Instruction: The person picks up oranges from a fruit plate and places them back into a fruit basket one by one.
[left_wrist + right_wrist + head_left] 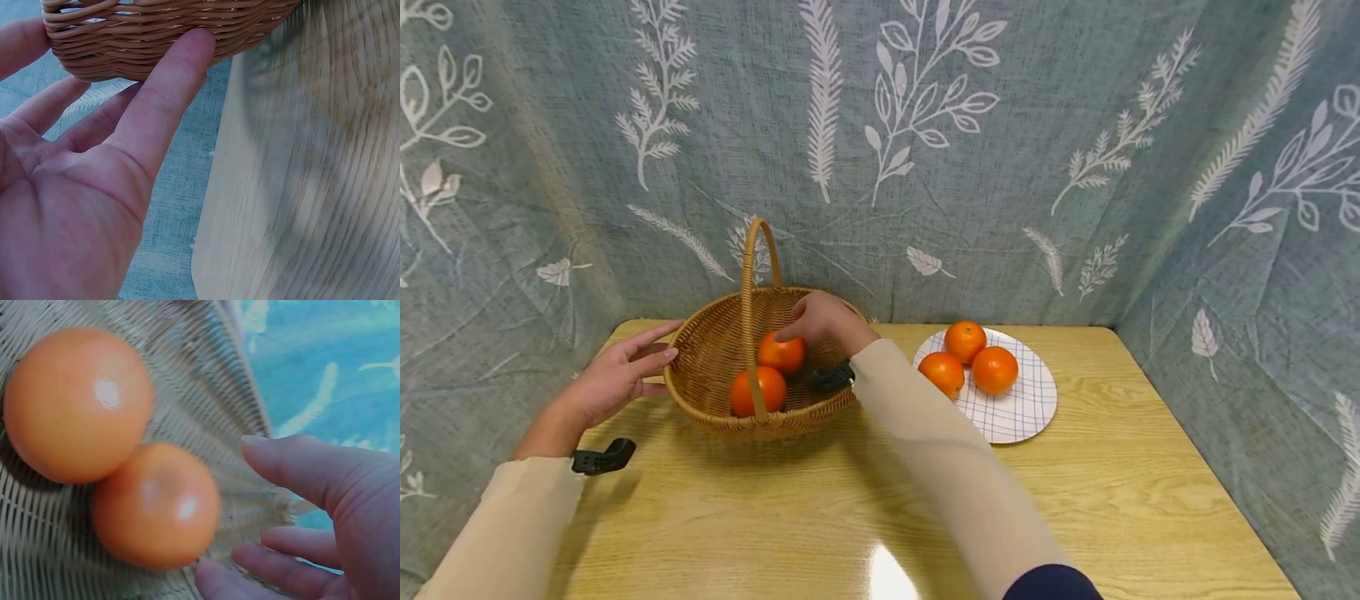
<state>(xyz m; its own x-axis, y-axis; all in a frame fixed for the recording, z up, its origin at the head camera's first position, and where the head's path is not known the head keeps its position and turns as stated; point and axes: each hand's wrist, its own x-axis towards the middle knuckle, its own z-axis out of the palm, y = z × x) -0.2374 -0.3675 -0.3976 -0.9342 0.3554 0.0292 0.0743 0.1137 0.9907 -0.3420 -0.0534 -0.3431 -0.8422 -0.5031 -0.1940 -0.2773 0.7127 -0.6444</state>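
Two oranges sit in the wicker basket (700, 358): the rear orange (781, 354) beneath the right hand (827, 321), the front orange (772, 390) touching it. Right fingers spread, pinching nothing; contact with fruit unclear. Left hand (613, 375) touches the basket's left side, fingers extended. Judgement: light left pressure against tipping; right fingers loose, lest either orange roll. Handle (748, 283) arches just left of the right hand; curtain (850, 233) close behind; roomiest counter (760, 517) lies in front.

2 oranges (758, 392) in basket (711, 358); right of it, 3 oranges (995, 370) on plate (1021, 414)
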